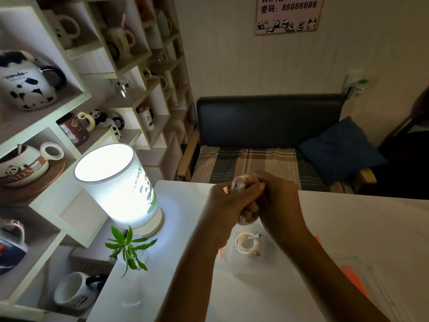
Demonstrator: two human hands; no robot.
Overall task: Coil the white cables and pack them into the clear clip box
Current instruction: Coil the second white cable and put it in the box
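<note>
both hands (250,198) grip a white cable (238,183) above the clear box (250,259).

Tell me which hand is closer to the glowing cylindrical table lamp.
Left. The left hand is just right of the glowing cylindrical table lamp, gripping a white cable bundle. The right hand grips it from the far side, farther off.

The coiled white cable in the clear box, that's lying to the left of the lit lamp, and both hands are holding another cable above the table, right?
Not quite. The head view shows the coiled white cable in the clear box lying to the right of the lit lamp, not the left. The rest holds: the left hand and right hand grip another white cable above the table.
</note>
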